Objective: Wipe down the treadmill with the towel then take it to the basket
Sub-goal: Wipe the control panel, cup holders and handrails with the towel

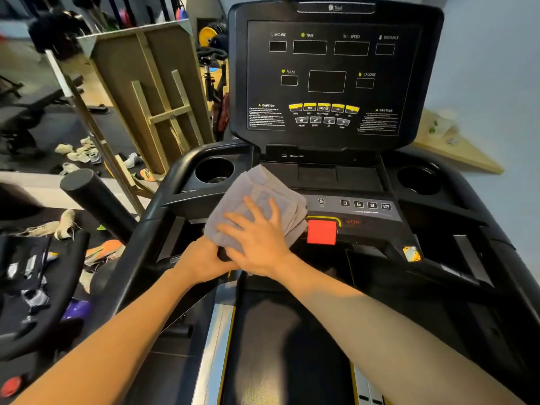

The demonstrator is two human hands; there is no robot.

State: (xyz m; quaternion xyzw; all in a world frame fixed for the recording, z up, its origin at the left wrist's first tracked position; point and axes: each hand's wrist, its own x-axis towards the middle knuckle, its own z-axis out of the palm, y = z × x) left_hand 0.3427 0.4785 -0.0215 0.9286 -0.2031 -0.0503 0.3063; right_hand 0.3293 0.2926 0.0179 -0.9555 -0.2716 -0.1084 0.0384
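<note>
I am in the wiping part of the job, by my reckoning; my right hand [257, 241] lies flat with fingers spread on the folded grey towel [257, 197], pressing it onto the treadmill [327, 83] console ledge just left of the red stop button [321, 232]; my left hand [201, 263] curls around the towel's near edge, pinching it. The display panel, both cup holders [214, 171] and the side rails show no sign either way of having been wiped; no basket is in view, so the carrying step remains ahead.
</note>
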